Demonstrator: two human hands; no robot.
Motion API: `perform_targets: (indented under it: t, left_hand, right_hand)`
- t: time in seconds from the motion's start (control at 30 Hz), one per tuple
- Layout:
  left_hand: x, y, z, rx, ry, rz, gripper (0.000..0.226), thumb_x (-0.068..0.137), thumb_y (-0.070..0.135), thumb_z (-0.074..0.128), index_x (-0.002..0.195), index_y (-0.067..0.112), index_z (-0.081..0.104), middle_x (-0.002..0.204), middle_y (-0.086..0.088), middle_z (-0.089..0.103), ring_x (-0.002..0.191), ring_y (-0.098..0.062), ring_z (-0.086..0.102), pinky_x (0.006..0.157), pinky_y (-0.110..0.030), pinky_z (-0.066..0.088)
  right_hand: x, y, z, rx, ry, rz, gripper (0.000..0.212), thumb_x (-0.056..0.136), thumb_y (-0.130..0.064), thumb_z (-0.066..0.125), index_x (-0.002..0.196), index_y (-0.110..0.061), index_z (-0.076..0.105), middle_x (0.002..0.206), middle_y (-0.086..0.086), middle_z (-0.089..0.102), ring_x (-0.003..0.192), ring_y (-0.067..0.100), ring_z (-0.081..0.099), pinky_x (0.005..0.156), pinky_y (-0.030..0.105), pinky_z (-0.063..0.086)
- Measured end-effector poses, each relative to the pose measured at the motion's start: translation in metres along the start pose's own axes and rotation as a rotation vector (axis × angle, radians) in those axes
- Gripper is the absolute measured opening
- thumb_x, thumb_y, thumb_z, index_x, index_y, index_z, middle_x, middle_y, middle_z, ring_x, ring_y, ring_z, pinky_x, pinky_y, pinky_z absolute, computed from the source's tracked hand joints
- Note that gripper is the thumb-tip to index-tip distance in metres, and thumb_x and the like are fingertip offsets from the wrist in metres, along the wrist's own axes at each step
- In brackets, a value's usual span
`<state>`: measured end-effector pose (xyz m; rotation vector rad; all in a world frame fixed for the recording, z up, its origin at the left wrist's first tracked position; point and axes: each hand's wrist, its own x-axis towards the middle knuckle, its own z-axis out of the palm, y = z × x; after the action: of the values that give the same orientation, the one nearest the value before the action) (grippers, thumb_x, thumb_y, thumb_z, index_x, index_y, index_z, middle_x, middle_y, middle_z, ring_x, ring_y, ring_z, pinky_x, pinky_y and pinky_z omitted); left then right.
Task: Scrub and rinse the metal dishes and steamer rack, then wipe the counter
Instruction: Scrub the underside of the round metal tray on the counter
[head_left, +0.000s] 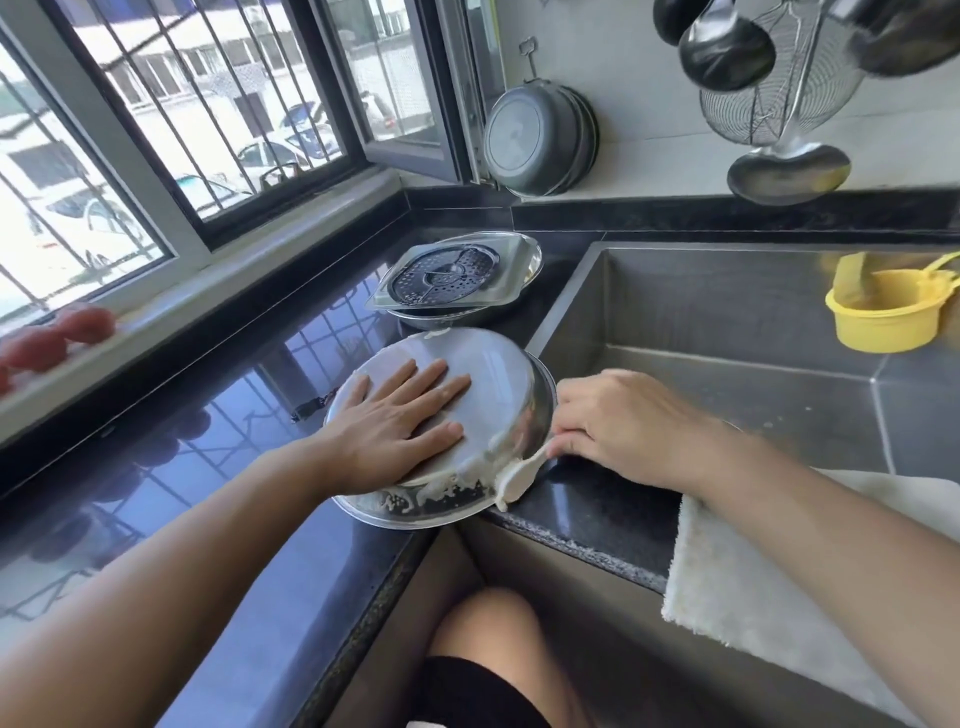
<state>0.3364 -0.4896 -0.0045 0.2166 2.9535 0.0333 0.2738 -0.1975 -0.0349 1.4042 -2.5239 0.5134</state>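
The left hand (402, 421) lay flat, fingers straight, on the upturned soapy dish (441, 426) on the bench (218, 467); at its 3 o'clock, the right hand (618, 421) pinched a sudsy cloth (517, 475).

Glossy black stone counter (218, 441): overturned soapy round metal dish (498, 384) at its sink-side edge, stacked steel bowl and perforated steamer rack (447, 273) at the back corner, white towel (737, 571) over the front edge.
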Motion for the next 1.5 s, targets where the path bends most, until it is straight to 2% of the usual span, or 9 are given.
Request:
perform_targets:
  t: [0.17,0.3,0.43,0.57,0.73,0.93,1.1,1.23,1.5]
  left_hand:
    - [-0.002,0.002,-0.001,-0.010,-0.005,0.021,0.080,0.067,0.099,-0.012,0.143,0.074,-0.016,0.168,0.026,-0.015,0.157,-0.008,-0.016,0.126,-0.055,-0.006]
    - [-0.003,-0.001,0.002,-0.019,0.023,0.022,0.076,0.069,0.099,-0.011,0.141,0.075,-0.015,0.168,0.027,-0.012,0.158,-0.008,-0.014,0.126,-0.055,-0.005]
    - [-0.008,0.002,-0.002,-0.088,0.049,0.006,0.076,0.075,0.098,0.008,0.146,0.071,0.011,0.168,0.029,0.003,0.158,-0.006,-0.006,0.126,-0.057,-0.003]
    - [0.000,-0.001,-0.003,-0.175,0.226,-0.433,0.075,0.089,0.078,0.033,0.158,0.052,0.022,0.173,0.007,0.011,0.160,-0.026,0.001,0.126,-0.062,0.000]
    - [0.021,-0.007,-0.006,-0.316,0.134,-0.783,0.080,0.088,0.079,0.020,0.160,0.045,0.020,0.167,-0.020,0.018,0.153,-0.044,0.015,0.120,-0.066,0.018]
    - [0.027,0.014,-0.006,-0.227,0.169,-0.650,0.069,0.093,0.080,0.020,0.156,0.053,0.018,0.158,-0.018,0.029,0.147,-0.040,0.027,0.115,-0.057,0.027]
    - [0.029,0.006,-0.006,-0.198,0.141,-0.564,0.069,0.092,0.082,0.019,0.157,0.058,0.013,0.158,-0.013,0.030,0.148,-0.037,0.028,0.116,-0.056,0.027]
    - [0.030,0.002,-0.006,-0.166,0.121,-0.499,0.068,0.091,0.085,0.017,0.155,0.062,0.012,0.159,-0.010,0.030,0.148,-0.035,0.029,0.114,-0.057,0.029]
    - [0.030,0.000,-0.005,-0.147,0.120,-0.467,0.066,0.091,0.085,0.017,0.153,0.063,0.012,0.157,-0.009,0.032,0.146,-0.035,0.031,0.112,-0.057,0.032]
  right_hand:
    - [0.000,0.012,-0.004,0.010,0.179,0.068,0.040,0.096,-0.053,0.055,0.082,-0.021,0.076,0.078,-0.008,0.056,0.064,0.020,0.057,0.068,0.039,0.050]
    - [-0.003,0.011,-0.001,-0.043,0.047,0.040,0.028,0.094,-0.050,0.063,0.084,-0.028,0.077,0.081,-0.009,0.057,0.068,0.020,0.059,0.072,0.040,0.052]
    - [-0.003,0.019,-0.006,-0.063,0.157,0.093,0.023,0.089,-0.046,0.071,0.081,-0.026,0.077,0.080,-0.009,0.059,0.066,0.020,0.059,0.072,0.039,0.048]
    - [-0.003,0.022,-0.001,-0.034,0.153,0.105,0.016,0.089,-0.043,0.074,0.083,-0.029,0.077,0.083,-0.011,0.062,0.070,0.019,0.059,0.083,0.045,0.047]
    - [0.000,0.017,0.006,-0.025,0.096,0.091,0.019,0.096,-0.045,0.063,0.094,-0.032,0.076,0.089,-0.012,0.059,0.084,0.013,0.058,0.097,0.045,0.039]
    - [-0.004,0.005,0.007,-0.015,0.048,0.033,0.021,0.097,-0.048,0.060,0.095,-0.034,0.076,0.090,-0.013,0.060,0.087,0.007,0.056,0.100,0.036,0.036]
    - [-0.007,0.025,-0.012,0.002,0.133,0.213,0.021,0.094,-0.045,0.066,0.089,-0.029,0.078,0.087,-0.011,0.062,0.086,0.015,0.061,0.097,0.046,0.040]
    - [-0.010,0.005,0.000,-0.015,0.023,0.082,0.027,0.095,-0.053,0.058,0.092,-0.034,0.077,0.089,-0.012,0.063,0.087,0.013,0.061,0.094,0.041,0.041]
    - [-0.009,0.013,-0.004,0.038,0.171,0.172,0.044,0.088,-0.061,0.044,0.087,-0.032,0.077,0.082,-0.012,0.062,0.082,0.016,0.062,0.087,0.039,0.042]
